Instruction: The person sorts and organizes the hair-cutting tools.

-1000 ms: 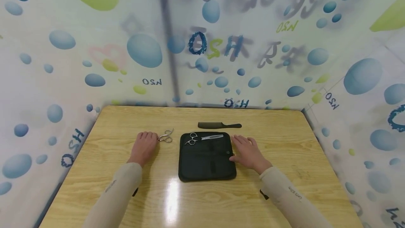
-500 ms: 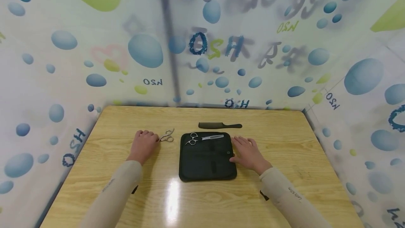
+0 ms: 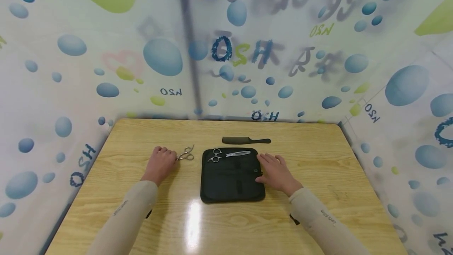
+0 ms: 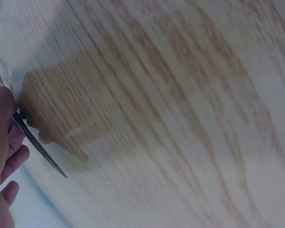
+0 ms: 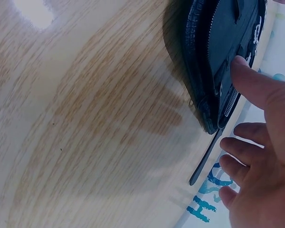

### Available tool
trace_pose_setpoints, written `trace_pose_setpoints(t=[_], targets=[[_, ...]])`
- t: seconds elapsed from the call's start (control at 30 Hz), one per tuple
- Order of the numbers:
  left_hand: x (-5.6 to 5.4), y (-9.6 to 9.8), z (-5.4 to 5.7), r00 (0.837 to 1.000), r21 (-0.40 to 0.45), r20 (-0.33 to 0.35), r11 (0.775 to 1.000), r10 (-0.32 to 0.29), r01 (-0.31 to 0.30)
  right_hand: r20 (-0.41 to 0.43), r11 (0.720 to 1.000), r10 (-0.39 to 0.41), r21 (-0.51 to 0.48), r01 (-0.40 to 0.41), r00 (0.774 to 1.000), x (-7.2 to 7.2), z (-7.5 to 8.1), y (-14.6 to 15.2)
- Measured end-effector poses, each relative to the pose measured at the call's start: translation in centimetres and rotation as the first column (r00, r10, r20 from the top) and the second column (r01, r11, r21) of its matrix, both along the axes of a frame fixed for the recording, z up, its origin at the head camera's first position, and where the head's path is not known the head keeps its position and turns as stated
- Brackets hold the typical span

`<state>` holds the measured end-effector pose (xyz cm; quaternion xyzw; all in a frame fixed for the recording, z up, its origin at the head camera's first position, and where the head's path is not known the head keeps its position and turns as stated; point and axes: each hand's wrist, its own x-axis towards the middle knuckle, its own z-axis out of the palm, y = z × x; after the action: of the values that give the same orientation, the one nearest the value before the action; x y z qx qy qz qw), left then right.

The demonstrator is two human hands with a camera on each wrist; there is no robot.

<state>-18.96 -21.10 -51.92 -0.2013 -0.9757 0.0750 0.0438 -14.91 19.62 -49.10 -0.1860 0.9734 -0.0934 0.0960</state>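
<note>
My left hand [image 3: 161, 165] is at the left of the table and pinches a pair of silver scissors [image 4: 39, 144]. Their finger rings point right in the head view, and the blades show below the fingers in the left wrist view. Near the middle lies a black zip case [image 3: 219, 184]. Thinning shears [image 3: 238, 154] with a toothed blade lie across its upper part. My right hand [image 3: 277, 174] rests at the case's right edge, fingers extended, its thumb over the edge. In the right wrist view the case [image 5: 199, 71] shows its zip along the side.
A black comb [image 3: 236, 140] with a handle lies behind the case. The wooden table [image 3: 311, 145] meets a wall [image 3: 311, 97] printed with blue and green drops at its back edge. Another patterned wall stands at the right.
The scissors in my left hand have turned very slightly. My right hand has shifted a little left against the case's edge. The case and comb lie as before.
</note>
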Motion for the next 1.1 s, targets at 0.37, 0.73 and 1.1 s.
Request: trace_pose_setpoints(t=[0.37, 0.73, 1.1], targets=[[0.3, 1.4, 0.2, 0.977, 0.167, -0.209, 0.982, -0.05, 0.086, -0.021, 0.999, 0.003, -0.034, -0.003, 1.0, 0.0, 0.2, -0.2], [0.4, 5.3, 0.9, 0.863, 0.182, -0.462, 0.93, -0.205, 0.318, -0.164, 0.996, 0.04, -0.068, -0.052, 0.986, 0.1, 0.5, -1.2], [1.2, 9.1, 1.8, 0.81, 0.148, -0.516, 0.903, -0.277, 0.404, -0.29, 0.991, 0.059, -0.097, -0.091, 0.955, 0.5, 1.7, -3.1]])
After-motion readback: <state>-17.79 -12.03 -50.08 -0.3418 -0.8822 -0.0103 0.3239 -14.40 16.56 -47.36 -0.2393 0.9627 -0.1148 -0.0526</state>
